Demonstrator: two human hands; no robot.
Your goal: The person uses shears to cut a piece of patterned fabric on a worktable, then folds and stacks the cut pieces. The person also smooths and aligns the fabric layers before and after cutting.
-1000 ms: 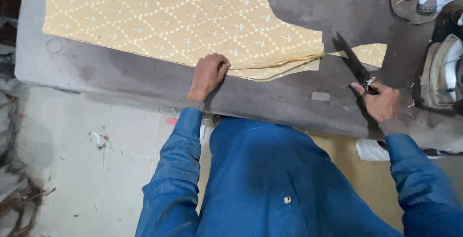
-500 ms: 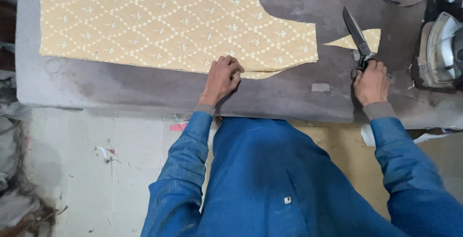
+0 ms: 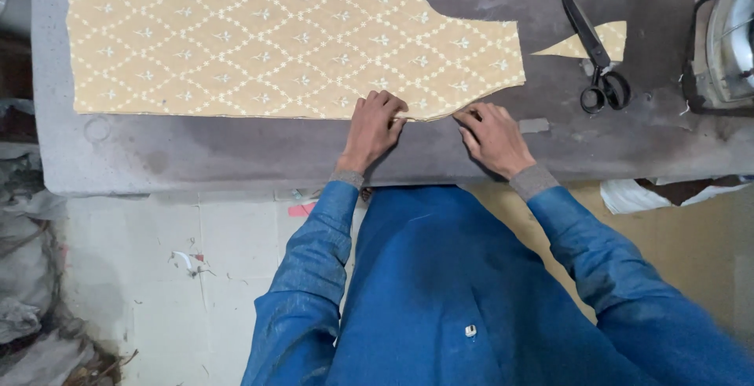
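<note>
Yellow cloth (image 3: 275, 40) with a white diamond pattern lies flat on the grey table (image 3: 196, 150), and we keep both hands on its near edge. Our left hand (image 3: 375, 128) rests with curled fingers on the lower border of the cloth; the fingertips seem to pinch the edge, but we cannot tell how firmly. Our right hand (image 3: 493, 136) lies just beside it, fingers nearly straight and pointing to the same edge, touching it at the tips and closed around nothing. The two hands are near each other, almost meeting.

We see no container on the table. To the right, well apart from the hands, black scissors (image 3: 595, 56) lie with blades closed, partly over a small triangular scrap (image 3: 609, 36) of the same cloth. Further right, at the corner, stands a metal iron (image 3: 726, 48), only partly in view. Between our hands and the scissors lies one small grey piece (image 3: 534, 125) on the table.
</note>
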